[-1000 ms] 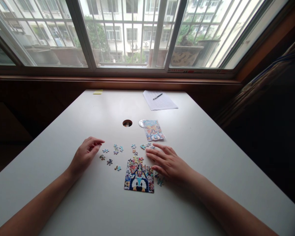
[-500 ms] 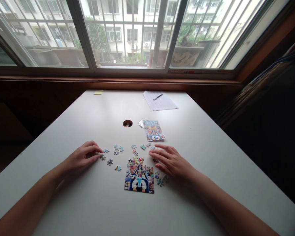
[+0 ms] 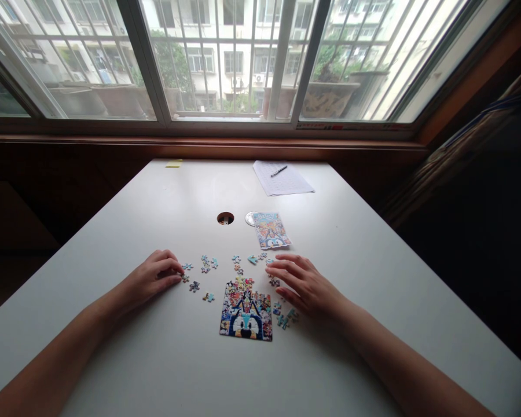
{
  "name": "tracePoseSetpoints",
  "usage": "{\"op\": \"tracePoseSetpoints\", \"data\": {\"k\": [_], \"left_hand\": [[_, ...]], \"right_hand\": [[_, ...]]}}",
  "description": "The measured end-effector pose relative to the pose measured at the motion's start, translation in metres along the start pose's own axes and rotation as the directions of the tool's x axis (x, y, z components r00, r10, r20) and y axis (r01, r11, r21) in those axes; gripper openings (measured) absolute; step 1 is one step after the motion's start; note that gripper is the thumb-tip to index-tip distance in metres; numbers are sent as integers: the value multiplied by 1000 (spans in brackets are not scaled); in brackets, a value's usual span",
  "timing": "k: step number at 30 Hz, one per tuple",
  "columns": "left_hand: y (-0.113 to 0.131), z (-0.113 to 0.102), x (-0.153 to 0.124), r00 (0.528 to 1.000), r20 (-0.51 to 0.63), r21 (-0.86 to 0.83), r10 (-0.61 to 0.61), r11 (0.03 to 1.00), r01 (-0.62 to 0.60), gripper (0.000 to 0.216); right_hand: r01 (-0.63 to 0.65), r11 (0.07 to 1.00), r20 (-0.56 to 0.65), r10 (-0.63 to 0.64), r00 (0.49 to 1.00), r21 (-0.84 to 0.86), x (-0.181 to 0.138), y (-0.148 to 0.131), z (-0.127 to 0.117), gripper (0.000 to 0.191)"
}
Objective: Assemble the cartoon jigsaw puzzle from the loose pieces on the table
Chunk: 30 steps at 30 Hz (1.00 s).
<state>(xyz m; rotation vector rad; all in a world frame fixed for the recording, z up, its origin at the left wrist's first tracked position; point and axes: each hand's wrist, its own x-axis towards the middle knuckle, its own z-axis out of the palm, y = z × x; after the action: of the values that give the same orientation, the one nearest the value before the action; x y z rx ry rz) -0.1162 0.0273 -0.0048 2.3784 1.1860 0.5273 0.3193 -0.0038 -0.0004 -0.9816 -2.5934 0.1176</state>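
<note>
My left hand (image 3: pixel 156 273) rests at the left of the loose pieces, its thumb and forefinger closed at the edge of a small puzzle piece (image 3: pixel 185 278). My right hand (image 3: pixel 301 284) hovers low over the pieces on the right, fingers spread and holding nothing; some pieces are partly hidden beneath it. Between the hands lies a partly joined jigsaw puzzle (image 3: pixel 245 315) with a blue dog face, its top edge uneven. Loose pieces surround it: a dark piece (image 3: pixel 194 286), another piece (image 3: pixel 208 297) at its upper left, and a cluster (image 3: pixel 282 322) at its right.
A picture card (image 3: pixel 272 230) with the same dog face overlaps a round silver disc (image 3: pixel 249 219). Left of it is a cable hole (image 3: pixel 225 218). Toward the window lie paper sheets (image 3: pixel 282 182), a pen (image 3: pixel 279 171) and yellow sticky notes (image 3: pixel 173 164) on the white table (image 3: pixel 191 370).
The puzzle piece at my left fingertips has shifted slightly to the right, and those fingers have closed in. My right hand has drawn back slightly to the right, uncovering more of a piece.
</note>
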Motion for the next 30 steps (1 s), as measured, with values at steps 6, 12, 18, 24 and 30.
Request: {"op": "tracePoseSetpoints", "data": {"k": [6, 12, 18, 24, 30], "left_hand": [[-3, 10, 2, 997, 11, -42, -81, 996, 81, 22], [13, 15, 7, 992, 12, -90, -126, 988, 126, 19], [25, 13, 9, 961, 33, -169, -276, 946, 278, 26], [40, 7, 16, 894, 45, -297, -446, 848, 439, 33], [51, 6, 24, 863, 125, -394, -490, 773, 497, 31]], "right_hand": [[7, 1000, -14, -7, 1000, 2, 0, 1, 2, 40], [10, 1000, -18, -10, 1000, 7, 0, 1, 4, 40], [4, 1000, -12, -4, 1000, 15, 0, 0, 3, 39], [6, 1000, -12, -6, 1000, 25, 1, 0, 4, 38], [9, 1000, -10, -9, 1000, 30, 0, 2, 5, 38]]}}
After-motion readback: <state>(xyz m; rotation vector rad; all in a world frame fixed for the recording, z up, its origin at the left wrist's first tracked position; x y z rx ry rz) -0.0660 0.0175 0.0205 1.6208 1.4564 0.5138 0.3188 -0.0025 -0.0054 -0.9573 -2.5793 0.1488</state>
